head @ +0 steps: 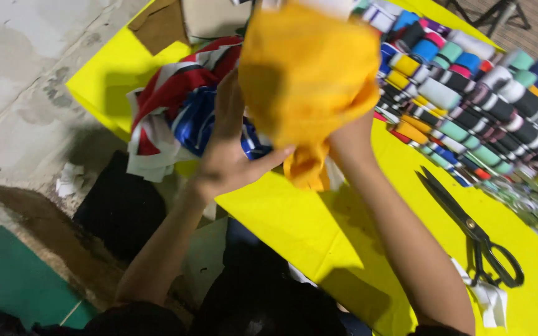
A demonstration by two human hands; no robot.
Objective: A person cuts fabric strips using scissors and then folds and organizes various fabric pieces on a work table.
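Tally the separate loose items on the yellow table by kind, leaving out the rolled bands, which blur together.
Orange cloth held up in both hands: 1
Red, white and blue striped fabric heap: 1
Black-handled scissors: 1
Brown card pieces: 1
White scrap by the scissors: 1
Total: 5

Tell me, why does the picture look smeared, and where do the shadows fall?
Head view: the orange cloth and both hands, left and right, are motion-blurred; the scissors look sharper; the arms cast dark shadows on the yellow table.
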